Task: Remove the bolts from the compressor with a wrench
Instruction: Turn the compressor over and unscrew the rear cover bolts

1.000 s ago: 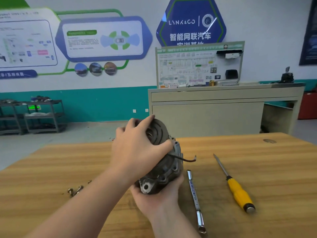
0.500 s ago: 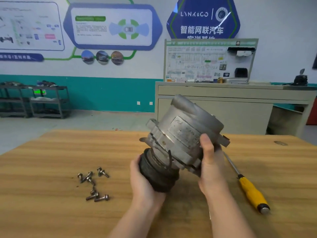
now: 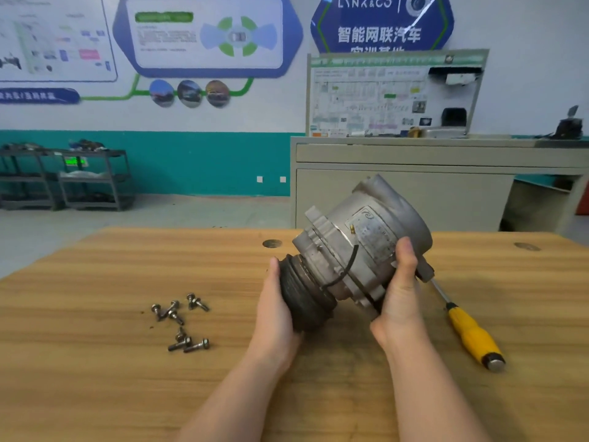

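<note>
- compressor [image 3: 360,250] lifted off the table [image 3: 95,362], tilted, pulley end down-left; both hands clamped on it.
- left hand [image 3: 274,311] cups the black pulley [image 3: 302,298]; right hand [image 3: 398,301] wraps the body, thumb on top by the label.
- removed bolts [image 3: 181,323] lie loose, left of the left hand.
- yellow-handled screwdriver [image 3: 471,333] sits just right of the right hand; wrench not visible.
- looks like an inspection turn for leftover bolts: rotate slowly, check every flange, then set it down stable before wrenching again. Heavy casting, so keep the grip under it.
</note>
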